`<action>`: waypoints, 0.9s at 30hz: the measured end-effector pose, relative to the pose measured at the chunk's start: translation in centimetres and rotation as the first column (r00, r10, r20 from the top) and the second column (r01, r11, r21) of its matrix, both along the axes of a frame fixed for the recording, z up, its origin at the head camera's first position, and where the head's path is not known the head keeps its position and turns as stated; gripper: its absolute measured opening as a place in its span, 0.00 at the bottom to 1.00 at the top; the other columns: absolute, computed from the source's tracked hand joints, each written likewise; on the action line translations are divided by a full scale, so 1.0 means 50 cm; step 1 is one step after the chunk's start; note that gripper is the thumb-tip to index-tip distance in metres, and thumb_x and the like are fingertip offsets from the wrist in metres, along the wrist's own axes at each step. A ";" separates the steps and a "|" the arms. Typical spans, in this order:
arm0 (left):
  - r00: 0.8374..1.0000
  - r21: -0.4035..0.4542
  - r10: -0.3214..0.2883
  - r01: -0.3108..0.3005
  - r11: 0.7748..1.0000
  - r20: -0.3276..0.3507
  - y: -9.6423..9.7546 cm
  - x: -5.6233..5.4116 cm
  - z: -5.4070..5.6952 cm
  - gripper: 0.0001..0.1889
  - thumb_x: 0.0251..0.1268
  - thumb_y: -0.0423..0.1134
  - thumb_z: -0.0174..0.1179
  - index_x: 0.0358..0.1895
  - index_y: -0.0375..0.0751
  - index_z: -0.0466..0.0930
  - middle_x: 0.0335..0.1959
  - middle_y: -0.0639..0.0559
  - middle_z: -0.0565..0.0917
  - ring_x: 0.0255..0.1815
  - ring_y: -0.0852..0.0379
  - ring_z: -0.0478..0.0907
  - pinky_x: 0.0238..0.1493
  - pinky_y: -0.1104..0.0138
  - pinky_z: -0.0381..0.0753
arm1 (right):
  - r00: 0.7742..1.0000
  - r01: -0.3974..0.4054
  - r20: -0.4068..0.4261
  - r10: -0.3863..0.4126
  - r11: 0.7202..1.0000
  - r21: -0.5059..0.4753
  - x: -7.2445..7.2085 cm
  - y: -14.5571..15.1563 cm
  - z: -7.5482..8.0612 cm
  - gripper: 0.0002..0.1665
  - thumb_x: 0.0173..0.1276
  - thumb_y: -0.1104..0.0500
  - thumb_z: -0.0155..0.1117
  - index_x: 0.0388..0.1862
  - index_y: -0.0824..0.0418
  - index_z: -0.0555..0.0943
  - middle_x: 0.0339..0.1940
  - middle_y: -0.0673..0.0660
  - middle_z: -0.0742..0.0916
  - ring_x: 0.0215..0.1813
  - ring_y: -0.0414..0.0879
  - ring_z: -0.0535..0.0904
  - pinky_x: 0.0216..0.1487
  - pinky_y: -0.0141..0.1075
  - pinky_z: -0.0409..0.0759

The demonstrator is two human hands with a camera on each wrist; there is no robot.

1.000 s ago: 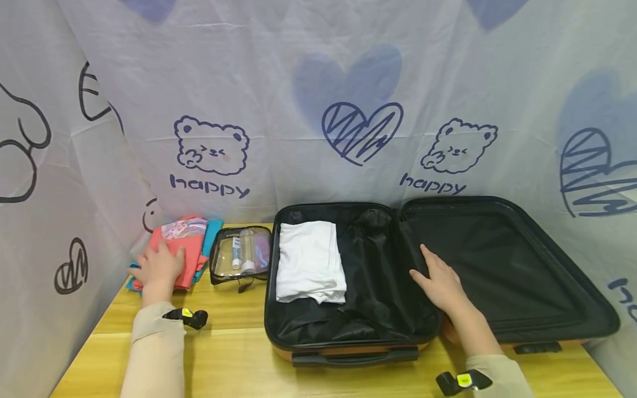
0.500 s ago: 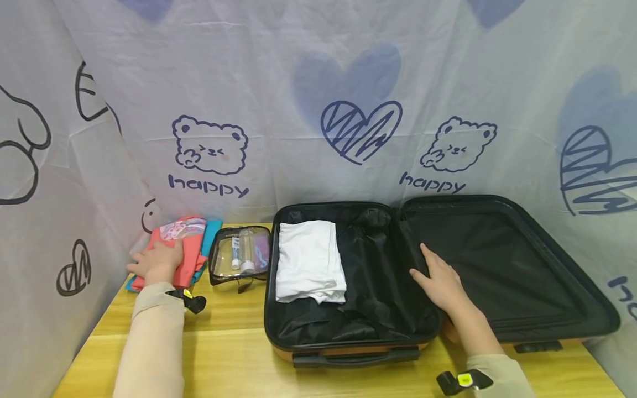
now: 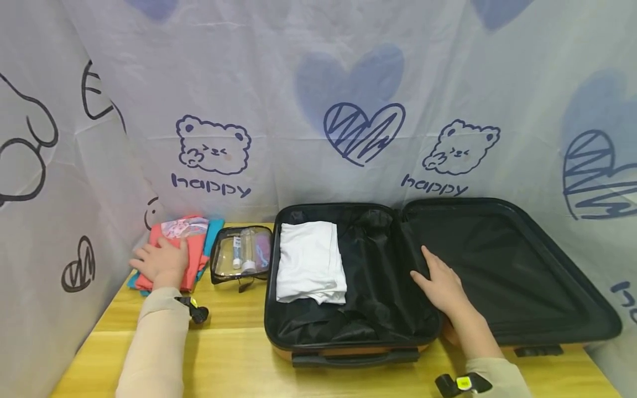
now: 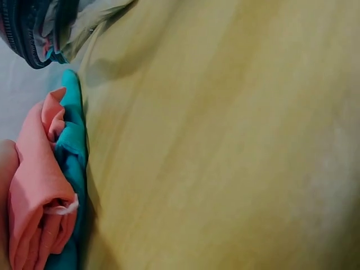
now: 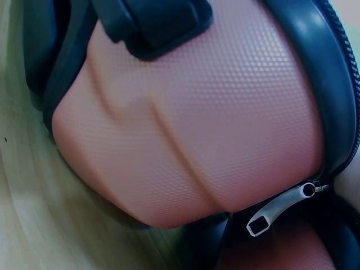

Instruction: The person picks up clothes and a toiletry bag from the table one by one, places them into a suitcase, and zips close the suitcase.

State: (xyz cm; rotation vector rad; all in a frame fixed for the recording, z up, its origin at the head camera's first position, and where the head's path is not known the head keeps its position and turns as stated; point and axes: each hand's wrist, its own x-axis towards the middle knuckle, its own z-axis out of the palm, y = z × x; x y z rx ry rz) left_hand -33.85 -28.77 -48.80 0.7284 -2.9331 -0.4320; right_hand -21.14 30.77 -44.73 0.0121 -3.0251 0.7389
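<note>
My left hand rests spread on a folded coral garment with a printed patch, at the table's far left. Beneath it lies a folded teal garment. The left wrist view has the coral folds stacked against the teal cloth, with a sliver of hand at the edge. My right hand lies with relaxed fingers over the inner edge of an open suitcase, near where its two halves meet. A folded white garment sits in the left half.
A clear toiletry pouch with a tube and a bottle stands between the clothes and suitcase. The open lid lies to the right on the wooden table. A zipper pull hangs beside the ribbed shell.
My left hand shifts slightly on the coral garment, its wrist first moving forward, then slightly right and back. My right hand, the suitcase and the white garment stay put.
</note>
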 end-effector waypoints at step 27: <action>0.992 -0.012 0.014 -0.016 1.000 -0.126 0.015 0.006 -0.016 0.36 0.76 0.59 0.33 0.69 0.29 0.52 0.63 0.15 0.58 0.63 0.21 0.57 0.57 0.29 0.59 | 1.000 0.000 -0.011 0.000 1.000 -0.004 0.005 -0.002 0.000 0.45 0.75 0.44 0.49 0.80 0.63 0.46 0.77 0.72 0.57 0.76 0.71 0.51 0.69 0.70 0.49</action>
